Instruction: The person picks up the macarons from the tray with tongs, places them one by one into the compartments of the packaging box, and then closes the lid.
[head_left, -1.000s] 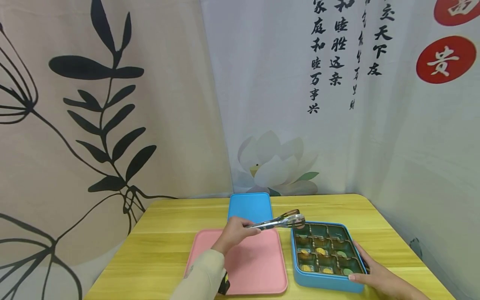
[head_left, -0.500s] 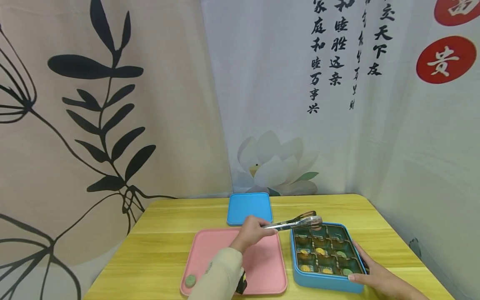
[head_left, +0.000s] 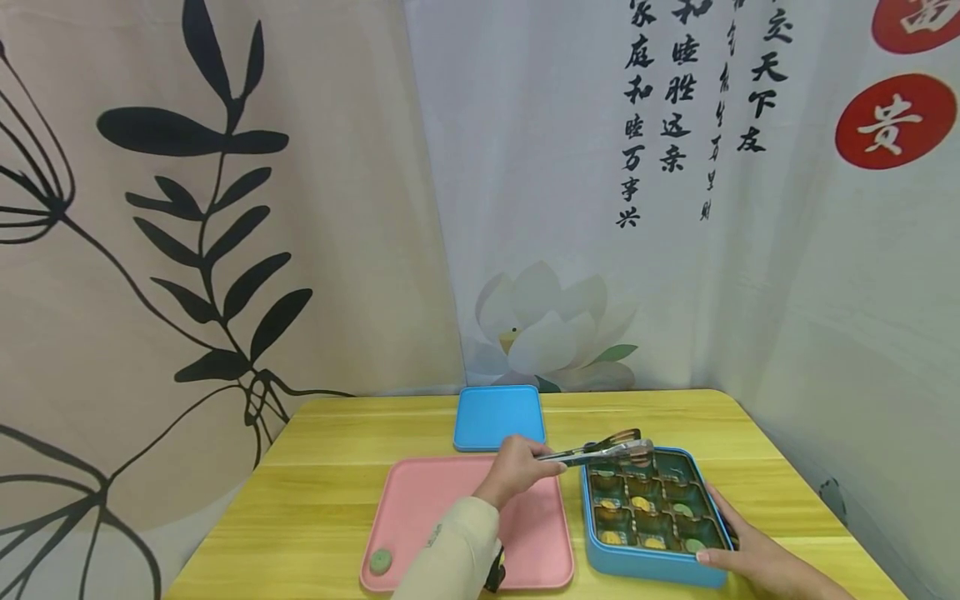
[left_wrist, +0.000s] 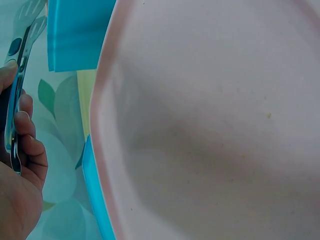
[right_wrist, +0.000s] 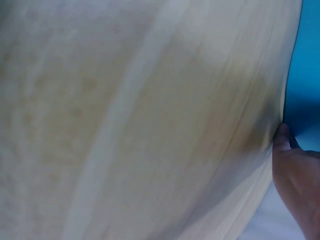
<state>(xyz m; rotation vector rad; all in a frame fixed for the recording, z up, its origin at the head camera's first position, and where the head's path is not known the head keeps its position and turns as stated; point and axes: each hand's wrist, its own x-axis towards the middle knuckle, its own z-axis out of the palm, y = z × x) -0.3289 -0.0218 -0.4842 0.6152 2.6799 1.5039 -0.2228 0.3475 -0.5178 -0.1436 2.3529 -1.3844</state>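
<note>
My left hand grips metal tongs by the handle end, reaching over the pink tray. In the left wrist view the fingers and thumb wrap the tongs. Their tips hang over the back row of a blue box; I cannot tell whether they pinch anything. Inside the box a brown divided insert bears small yellow pieces and green pieces in several compartments. With the thumb at the front right corner and fingers along the side, my right hand holds the box.
A round green piece lies at the pink tray's front left corner. Behind that tray sits a smaller blue tray. The wooden table runs back to a printed cloth.
My left hand has moved right with the tongs, bringing their tips farther over the box. The sleeve has uncovered the green piece on the pink tray. My right hand stays on the box.
</note>
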